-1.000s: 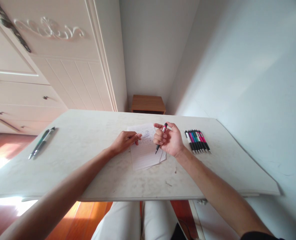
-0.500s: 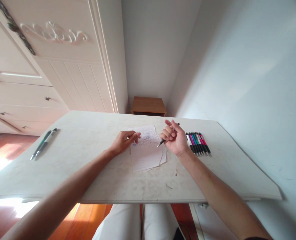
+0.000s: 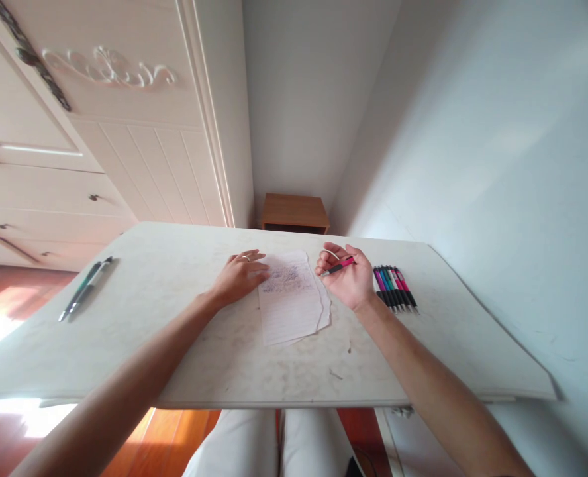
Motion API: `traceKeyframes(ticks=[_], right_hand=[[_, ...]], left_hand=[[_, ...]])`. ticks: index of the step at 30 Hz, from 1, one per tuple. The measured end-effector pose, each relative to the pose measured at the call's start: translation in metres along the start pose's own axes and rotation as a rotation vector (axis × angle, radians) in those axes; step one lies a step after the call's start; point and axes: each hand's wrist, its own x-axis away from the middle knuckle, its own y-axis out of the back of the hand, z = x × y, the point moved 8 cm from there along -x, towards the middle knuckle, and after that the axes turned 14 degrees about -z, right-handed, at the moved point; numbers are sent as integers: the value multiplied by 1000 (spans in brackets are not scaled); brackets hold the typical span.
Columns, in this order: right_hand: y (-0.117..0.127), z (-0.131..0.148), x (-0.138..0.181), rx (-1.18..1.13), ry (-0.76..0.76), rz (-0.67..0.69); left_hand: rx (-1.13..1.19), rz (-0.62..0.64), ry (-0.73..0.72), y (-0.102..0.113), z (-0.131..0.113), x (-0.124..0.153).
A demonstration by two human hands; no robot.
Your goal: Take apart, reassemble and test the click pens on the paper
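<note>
My right hand (image 3: 351, 285) is turned palm up to the right of the paper, its fingers loosely curled round a pink pen (image 3: 344, 264) with a black grip. The pen's tip points left, over the paper's right side. Dense scribbles cover the upper half of the lined paper (image 3: 289, 315), and its right edge is torn. Another torn sheet (image 3: 326, 313) shows from beneath it. My left hand (image 3: 239, 277) rests palm down at the paper's left edge, fingers stretched out and holding nothing.
Several pens (image 3: 396, 289) with coloured barrels lie in a row right of my right hand. A green pen (image 3: 81, 289) and a white pen (image 3: 91, 289) lie far left on the white table (image 3: 175, 358). Behind it stands a brown wooden cabinet (image 3: 294, 211).
My left hand has shifted slightly left and flattened at the paper's edge. The right hand's fingers have loosened, and the pen has turned nearer to level, showing its pink barrel.
</note>
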Motion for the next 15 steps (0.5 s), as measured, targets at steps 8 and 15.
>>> traceKeyframes(ticks=[8, 15], right_hand=[[-4, -9, 1, 245, -43, 97], [-10, -24, 9, 509, 8, 118]], left_hand=[[-12, 49, -24, -11, -2, -1], [-37, 106, -43, -13, -10, 0]])
